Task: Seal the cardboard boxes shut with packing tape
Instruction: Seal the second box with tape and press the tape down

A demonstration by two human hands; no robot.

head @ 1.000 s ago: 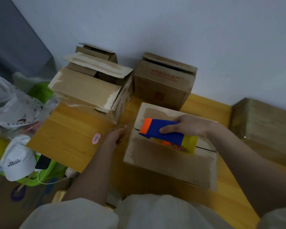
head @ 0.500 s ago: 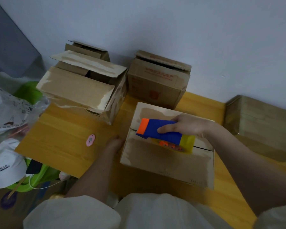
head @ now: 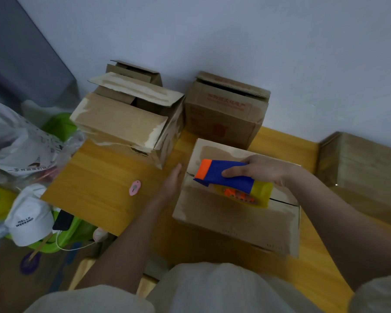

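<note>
Since a second ago, left hand has slid from the tabletop to the closed box's left side; fingers straight, flat against it. Right hand grips tape dispenser atop that box, long axis along the flap seam, orange nose pointing left. Behind the box: two open-flapped boxes, contents unseen. Far left, white cap reads "HELLO WEEKEND".

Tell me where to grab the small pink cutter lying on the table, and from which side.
Pinch the pink cutter across its narrow sides, coming from above. It lies flat on the table with bare wood all round, so a top-down pinch looks easiest.
</note>
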